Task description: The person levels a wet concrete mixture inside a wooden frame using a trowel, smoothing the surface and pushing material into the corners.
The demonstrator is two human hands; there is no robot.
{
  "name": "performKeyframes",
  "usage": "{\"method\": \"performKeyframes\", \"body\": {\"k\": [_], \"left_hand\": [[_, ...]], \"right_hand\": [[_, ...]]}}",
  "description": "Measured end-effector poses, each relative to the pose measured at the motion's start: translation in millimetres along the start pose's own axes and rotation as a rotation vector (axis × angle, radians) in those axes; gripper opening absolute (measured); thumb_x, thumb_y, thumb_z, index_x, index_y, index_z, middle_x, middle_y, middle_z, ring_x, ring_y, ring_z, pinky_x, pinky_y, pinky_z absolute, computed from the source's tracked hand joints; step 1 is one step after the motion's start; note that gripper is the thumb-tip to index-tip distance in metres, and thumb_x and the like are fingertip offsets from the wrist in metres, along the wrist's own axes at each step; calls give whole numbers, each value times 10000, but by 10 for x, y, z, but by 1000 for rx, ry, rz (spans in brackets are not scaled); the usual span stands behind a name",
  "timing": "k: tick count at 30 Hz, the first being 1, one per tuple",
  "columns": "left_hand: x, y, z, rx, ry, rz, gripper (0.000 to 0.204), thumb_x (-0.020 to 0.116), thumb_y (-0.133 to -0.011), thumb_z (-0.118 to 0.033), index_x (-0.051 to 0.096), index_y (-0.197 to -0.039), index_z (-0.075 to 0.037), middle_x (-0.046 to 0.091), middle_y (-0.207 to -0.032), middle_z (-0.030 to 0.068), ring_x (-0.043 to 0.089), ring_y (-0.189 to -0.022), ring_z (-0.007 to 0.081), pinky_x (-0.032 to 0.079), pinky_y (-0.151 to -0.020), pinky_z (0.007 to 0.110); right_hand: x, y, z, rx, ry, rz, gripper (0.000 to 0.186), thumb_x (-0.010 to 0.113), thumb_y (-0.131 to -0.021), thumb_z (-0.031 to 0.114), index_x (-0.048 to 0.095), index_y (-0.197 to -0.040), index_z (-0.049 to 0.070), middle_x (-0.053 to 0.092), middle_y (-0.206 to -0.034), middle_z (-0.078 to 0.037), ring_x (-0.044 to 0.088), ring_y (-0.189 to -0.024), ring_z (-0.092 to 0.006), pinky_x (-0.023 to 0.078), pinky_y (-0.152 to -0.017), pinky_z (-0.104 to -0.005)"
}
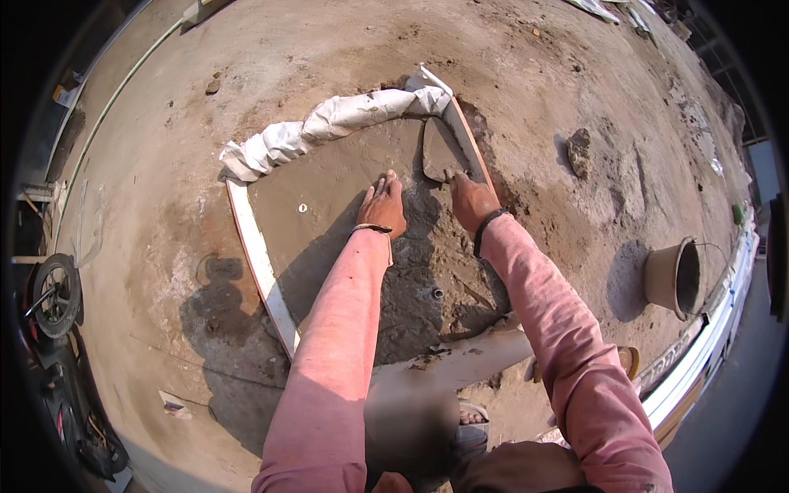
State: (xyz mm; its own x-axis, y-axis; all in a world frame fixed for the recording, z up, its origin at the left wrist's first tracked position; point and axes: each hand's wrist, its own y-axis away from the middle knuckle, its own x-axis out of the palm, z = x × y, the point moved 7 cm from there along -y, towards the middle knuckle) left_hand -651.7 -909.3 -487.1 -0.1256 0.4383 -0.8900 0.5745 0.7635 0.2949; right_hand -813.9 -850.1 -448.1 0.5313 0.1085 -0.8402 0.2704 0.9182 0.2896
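Observation:
My right hand (pixel 474 202) is closed round the handle of a trowel (pixel 444 148). Its pointed blade lies on wet grey cement (pixel 316 177), close to the right-hand board (pixel 474 148) of a frame. My left hand (pixel 383 207) rests on the cement left of the trowel, fingers stretched forward. To the left the cement looks smooth; below my right hand it is rough and lumpy. A small white ring (pixel 302 209) and a short pipe end (pixel 437 293) show in it. A rolled white sack (pixel 329 120) edges the far side, and a white board (pixel 261 263) the left.
A bucket (pixel 662 278) lies tipped on the right, with a rock (pixel 579 153) farther off. A pale board (pixel 468 363) bounds the near side, by my sandalled foot (pixel 472 416). At far left stands a motorcycle (pixel 56 296). Bare dirt ground (pixel 164 189) surrounds the frame.

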Motion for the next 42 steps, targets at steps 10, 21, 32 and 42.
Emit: {"method": "performKeyframes", "body": {"k": [10, 21, 32, 42], "left_hand": [[-59, 44, 12, 21, 41, 1, 537, 428, -845, -21, 271, -1358, 10, 208, -1510, 167, 243, -1387, 288, 218, -1133, 409], [0, -1, 21, 32, 27, 15, 652, 419, -828, 4, 148, -1421, 15, 306, -1466, 155, 256, -1380, 276, 197, -1140, 406], [3, -2, 125, 38, -13, 53, 624, 412, -862, -25, 157, -1432, 4, 243, -1498, 157, 243, -1388, 265, 197, -1141, 400], [-53, -26, 86, 80, 1, 81, 582, 354, -880, -6, 154, -1426, 32, 390, -1432, 104, 265, -1377, 246, 209, -1144, 386]], "right_hand": [[89, -65, 67, -207, -68, 13, 247, 442, -926, 191, 517, -1098, 31, 621, -939, -287, 597, -925, -445, 470, -770, -495], [58, -38, -312, -404, 12, 251, 407, 438, -935, 309, 541, -1253, 78, 630, -1115, -181, 602, -1051, -319, 461, -905, -384], [-280, 1033, -322, -394, -52, 234, 342, 454, -955, 250, 538, -1231, 68, 647, -912, -237, 648, -855, -364, 510, -747, -419], [393, 1279, -179, -783, -102, 63, 434, 448, -893, 140, 458, -1320, 62, 648, -910, -216, 659, -808, -288, 525, -697, -383]]}}
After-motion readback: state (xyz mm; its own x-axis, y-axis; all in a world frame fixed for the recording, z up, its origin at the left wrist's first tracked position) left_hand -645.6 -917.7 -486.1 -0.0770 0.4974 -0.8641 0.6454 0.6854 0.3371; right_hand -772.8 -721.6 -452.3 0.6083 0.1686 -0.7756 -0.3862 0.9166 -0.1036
